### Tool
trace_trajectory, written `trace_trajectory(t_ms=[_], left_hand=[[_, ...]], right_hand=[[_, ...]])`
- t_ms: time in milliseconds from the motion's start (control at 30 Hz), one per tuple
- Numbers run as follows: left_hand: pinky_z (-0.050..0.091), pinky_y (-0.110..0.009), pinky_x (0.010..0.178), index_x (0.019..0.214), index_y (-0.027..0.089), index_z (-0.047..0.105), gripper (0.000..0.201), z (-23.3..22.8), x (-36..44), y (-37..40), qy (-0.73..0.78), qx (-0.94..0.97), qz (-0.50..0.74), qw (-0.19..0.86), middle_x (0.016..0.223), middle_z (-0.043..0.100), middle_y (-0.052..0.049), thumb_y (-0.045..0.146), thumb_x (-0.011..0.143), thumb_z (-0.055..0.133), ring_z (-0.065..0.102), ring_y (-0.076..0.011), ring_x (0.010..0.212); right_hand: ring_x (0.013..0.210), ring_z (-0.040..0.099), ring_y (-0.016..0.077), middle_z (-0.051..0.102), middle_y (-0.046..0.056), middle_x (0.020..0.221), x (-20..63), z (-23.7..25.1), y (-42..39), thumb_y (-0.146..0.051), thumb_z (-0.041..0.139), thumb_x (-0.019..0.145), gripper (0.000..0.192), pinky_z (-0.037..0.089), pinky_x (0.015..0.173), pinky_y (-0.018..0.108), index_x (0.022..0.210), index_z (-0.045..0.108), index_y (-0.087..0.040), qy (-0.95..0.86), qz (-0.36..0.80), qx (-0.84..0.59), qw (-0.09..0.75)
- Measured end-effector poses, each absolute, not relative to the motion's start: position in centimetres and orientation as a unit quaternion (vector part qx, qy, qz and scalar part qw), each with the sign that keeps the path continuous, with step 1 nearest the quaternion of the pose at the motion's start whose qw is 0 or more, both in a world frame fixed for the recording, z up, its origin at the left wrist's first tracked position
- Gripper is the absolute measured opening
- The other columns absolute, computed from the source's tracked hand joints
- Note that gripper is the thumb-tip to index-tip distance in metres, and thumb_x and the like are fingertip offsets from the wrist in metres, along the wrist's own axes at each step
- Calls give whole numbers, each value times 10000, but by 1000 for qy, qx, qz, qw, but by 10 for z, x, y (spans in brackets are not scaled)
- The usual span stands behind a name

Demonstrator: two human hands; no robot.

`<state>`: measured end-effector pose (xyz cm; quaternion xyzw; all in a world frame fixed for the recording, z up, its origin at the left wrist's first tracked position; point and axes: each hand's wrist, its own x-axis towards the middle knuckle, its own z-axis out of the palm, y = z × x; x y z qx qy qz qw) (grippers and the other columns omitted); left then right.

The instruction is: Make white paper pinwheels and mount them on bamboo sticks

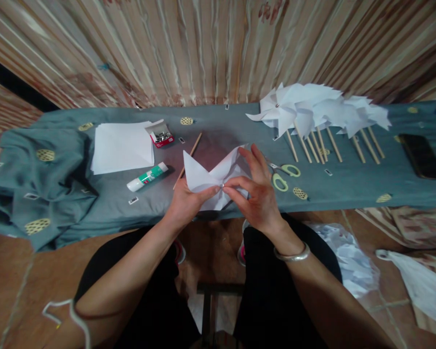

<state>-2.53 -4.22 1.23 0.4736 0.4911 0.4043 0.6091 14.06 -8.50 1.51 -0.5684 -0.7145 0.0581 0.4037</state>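
A white paper pinwheel (pixel 198 174) is held between both hands above the near edge of the cloth. My left hand (pixel 189 201) grips it from the left, thumb pressed near the centre and fingers hidden beneath. My right hand (pixel 256 194) pinches a small metal pin (pixel 223 184) at the pinwheel's centre between thumb and forefinger; its other fingers are raised beside the right-hand paper fold. Just behind my left hand lies a thin wooden stick (pixel 192 150). Green-handled scissors (pixel 280 177) rest right of my right hand.
On the grey-green cloth (pixel 236 121) are a paper stack (pixel 121 148), an opened red box of metal pins (pixel 162 135) and a glue stick (pixel 147 177). Several finished pinwheels (pixel 312 109) lie back right, near a dark phone (pixel 423 156). A plastic bag of paper scraps (pixel 352 259) sits on the floor.
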Motion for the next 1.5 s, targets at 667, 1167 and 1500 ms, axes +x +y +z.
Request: trace_trajectory(t_ms=[667,1167,1500], left_hand=[[577,-338,740,832,144,747,261,9,-27,-44,473,533,407,571,851,775,-60,293,629,819,702,-231,763],[545,-288,614,736,157,737,209,10,-28,-44,481,554,392,555,732,744,-45,335,645,796,671,-203,652],[561,-269,663,846,164,761,272,4,-29,-41,478,554,401,551,793,763,-43,348,649,802,692,-191,692]], right_hand=[[1489,237,289,418,0,1534,141,10,-85,-232,653,854,92,280,1175,564,769,690,-241,-709,91,-575,397],[1458,301,293,479,22,1475,138,8,-82,-266,680,815,45,290,1165,565,796,713,-242,-665,168,-593,420],[1332,484,276,497,141,1439,132,7,-82,-278,743,753,243,413,1098,473,964,642,-212,-611,159,-626,458]])
